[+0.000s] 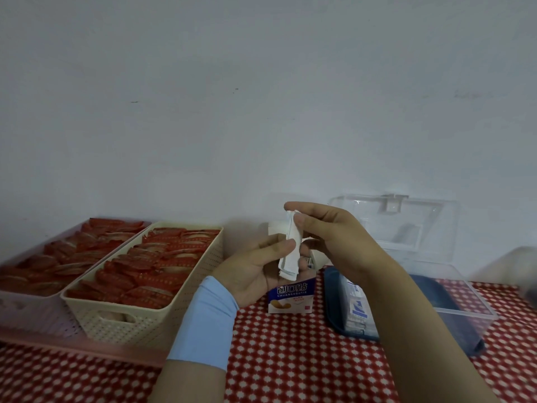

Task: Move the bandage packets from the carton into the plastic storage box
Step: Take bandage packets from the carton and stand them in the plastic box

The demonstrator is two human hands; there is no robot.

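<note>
L hand (254,270), R hand (329,237) grip pkts (290,258) (midair).

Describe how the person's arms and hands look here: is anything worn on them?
Both hands are bare, with no gloves. No rings or watch show. The left hand has a wide light blue band of smooth fabric round the wrist and lower forearm, with bare arm below it. The right hand and right arm carry nothing down to the frame's edge.

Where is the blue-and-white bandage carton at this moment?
Head view, centre: the carton stands on the checked cloth just below the left hand, between the cream basket to its left and the clear storage box to its right.
</note>
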